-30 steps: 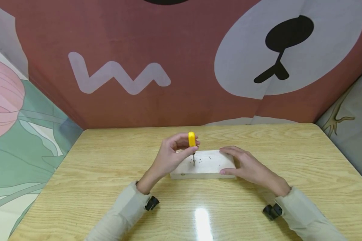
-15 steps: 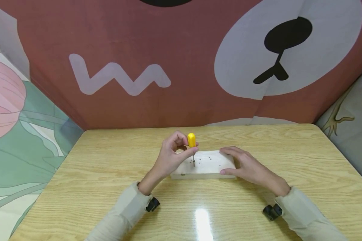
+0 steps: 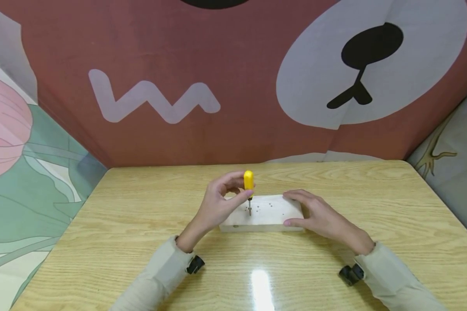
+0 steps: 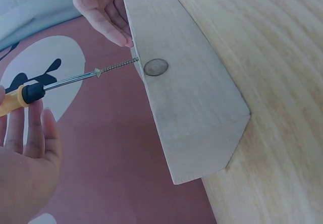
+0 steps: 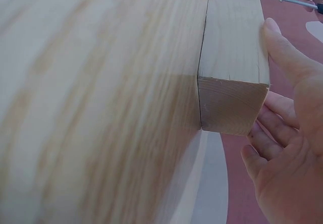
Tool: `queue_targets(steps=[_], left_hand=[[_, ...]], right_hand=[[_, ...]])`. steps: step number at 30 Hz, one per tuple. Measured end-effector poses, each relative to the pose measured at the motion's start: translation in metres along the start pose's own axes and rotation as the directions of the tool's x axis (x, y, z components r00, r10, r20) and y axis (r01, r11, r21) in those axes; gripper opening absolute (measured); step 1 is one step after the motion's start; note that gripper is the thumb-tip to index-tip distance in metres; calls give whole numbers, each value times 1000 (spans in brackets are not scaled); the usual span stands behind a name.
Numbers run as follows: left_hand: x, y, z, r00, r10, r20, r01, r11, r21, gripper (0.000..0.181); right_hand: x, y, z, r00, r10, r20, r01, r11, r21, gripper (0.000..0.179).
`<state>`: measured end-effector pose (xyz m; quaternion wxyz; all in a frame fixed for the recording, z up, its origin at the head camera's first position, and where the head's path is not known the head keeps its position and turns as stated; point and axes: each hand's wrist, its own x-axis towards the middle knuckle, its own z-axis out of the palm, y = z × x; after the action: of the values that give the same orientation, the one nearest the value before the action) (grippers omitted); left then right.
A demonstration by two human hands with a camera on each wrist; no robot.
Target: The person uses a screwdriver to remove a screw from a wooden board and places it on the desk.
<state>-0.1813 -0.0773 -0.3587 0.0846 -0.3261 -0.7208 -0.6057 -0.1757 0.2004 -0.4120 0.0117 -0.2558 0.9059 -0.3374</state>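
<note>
My left hand (image 3: 216, 201) holds a yellow-handled screwdriver (image 3: 248, 180) upright between thumb and fingers. Its tip meets the head of a long screw (image 4: 118, 65), which stands out of the top of a pale wooden block (image 3: 272, 218). Most of the screw's thread shows above the wood. At the block's right end my right hand (image 3: 319, 211) grips it, thumb on the near edge and fingers across the far edge. In the right wrist view the thumb (image 5: 282, 47) touches the block; part of the other fingers is hidden behind it.
Several small dark holes (image 3: 258, 208) dot the block's top. A dark round knot (image 4: 156, 67) marks its near side. Beneath lies a wood-grain table (image 3: 148, 207), with a reddish printed wall sheet (image 3: 241, 129) behind and a patterned sheet at each side.
My left fingers have rolled around the screwdriver handle, curling and then extending again, and the handle's lean shifts slightly. The right hand and the block stay in place.
</note>
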Motion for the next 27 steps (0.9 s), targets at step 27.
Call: queue_targets(steps=[27], left_hand=[[2, 2, -1, 996, -74, 58, 74, 997, 3, 23]], right_hand=[[0, 1, 1, 1000, -15, -5, 14, 1000, -13, 74]])
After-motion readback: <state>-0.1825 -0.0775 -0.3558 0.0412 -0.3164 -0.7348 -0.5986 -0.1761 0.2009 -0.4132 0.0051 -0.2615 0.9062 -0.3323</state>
